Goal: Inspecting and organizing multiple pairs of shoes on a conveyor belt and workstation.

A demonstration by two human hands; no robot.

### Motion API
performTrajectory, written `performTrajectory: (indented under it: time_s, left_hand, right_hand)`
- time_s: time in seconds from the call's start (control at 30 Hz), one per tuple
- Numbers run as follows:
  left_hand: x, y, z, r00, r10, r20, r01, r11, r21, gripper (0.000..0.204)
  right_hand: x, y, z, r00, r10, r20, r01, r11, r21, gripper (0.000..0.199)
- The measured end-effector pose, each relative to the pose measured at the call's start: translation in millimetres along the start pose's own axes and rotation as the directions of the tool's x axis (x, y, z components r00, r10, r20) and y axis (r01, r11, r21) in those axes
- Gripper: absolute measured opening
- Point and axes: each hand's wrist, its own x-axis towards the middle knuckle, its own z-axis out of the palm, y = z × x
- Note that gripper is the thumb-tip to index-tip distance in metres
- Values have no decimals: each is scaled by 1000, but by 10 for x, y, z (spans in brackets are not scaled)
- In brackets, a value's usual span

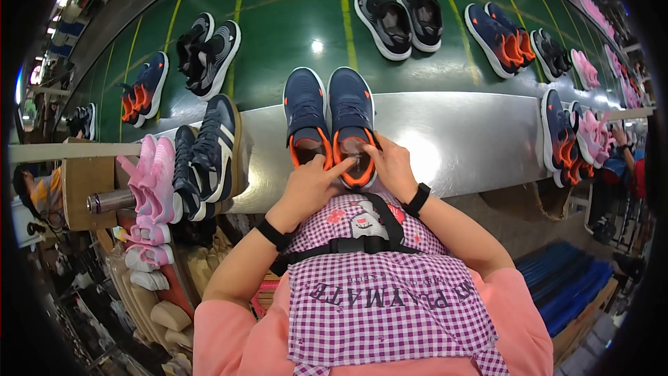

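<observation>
A pair of navy sneakers with orange linings and white soles stands side by side before me, toes pointing away, on the metal ledge's edge and the green belt. My left hand [306, 188] lies over the heel of the left sneaker [305, 106], its fingers apart. One fingertip dips into that shoe's opening, and another digit stretches across into the right sneaker [351, 103]. My right hand [392, 168] grips the right sneaker's collar at its right side, thumb inside the opening. Parts of the fingers are hidden inside the shoes.
Black sneakers [398, 21] and more navy-orange sneakers [497, 40] stand on the green belt [292, 21] with yellow lines. Left on the ledge are navy shoes with white stripes [214, 150] and pink shoes [154, 174]. Navy-orange and pink shoes sit at the right end.
</observation>
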Motion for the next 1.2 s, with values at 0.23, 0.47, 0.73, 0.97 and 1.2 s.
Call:
performTrajectory:
  time_s: [0.23, 0.47, 0.73, 0.97, 1.2]
  left_hand:
    - [168, -249, 58, 980, -187, -70, 190, 981, 34, 54]
    - [792, -1039, -460, 957, 43, -287, 11, 983, 184, 48]
    - [901, -2514, -1144, 846, -85, -527, 226, 951, 210, 44]
    - [367, -3248, -1154, 885, -196, -423, 338, 894, 294, 54]
    - [801, -3670, -1334, 858, -171, -485, 394, 824, 408, 52]
  right_hand:
    - [136, -174, 191, 999, 31, 42, -30, 999, -29, 23]
    - [-216, -4, 64, 958, 231, 172, -241, 970, 40, 30]
    - [-446, 218, -35, 966, 247, -74, -257, 939, -230, 23]
    - [-643, 66, 28, 915, 399, -59, -401, 887, -230, 22]
    - [-635, -247, 278, 916, 396, 61, -381, 909, -170, 22]
